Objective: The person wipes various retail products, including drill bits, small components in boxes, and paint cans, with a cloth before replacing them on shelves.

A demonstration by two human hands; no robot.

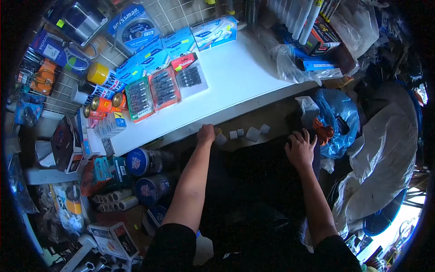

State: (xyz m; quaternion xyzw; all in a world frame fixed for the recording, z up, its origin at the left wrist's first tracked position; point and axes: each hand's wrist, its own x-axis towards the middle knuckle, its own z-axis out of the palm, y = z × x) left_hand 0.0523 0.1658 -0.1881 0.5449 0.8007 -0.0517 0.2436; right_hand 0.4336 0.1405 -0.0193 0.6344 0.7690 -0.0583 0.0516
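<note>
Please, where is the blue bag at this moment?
In the head view, the blue bag is on the right side, just right of the right hand, with an orange item at its left edge.

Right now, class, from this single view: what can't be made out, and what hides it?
Head view, left hand: its palm and anything in it, hidden by the hand's back.
Head view, right hand: what lies beneath, hidden by the hand itself.
Head view, blue bag: most contents, hidden by its folds.
Head view, Makita pack: fine print, too small.
Head view, white tubes: upper ends, cut off by the top edge.
</note>
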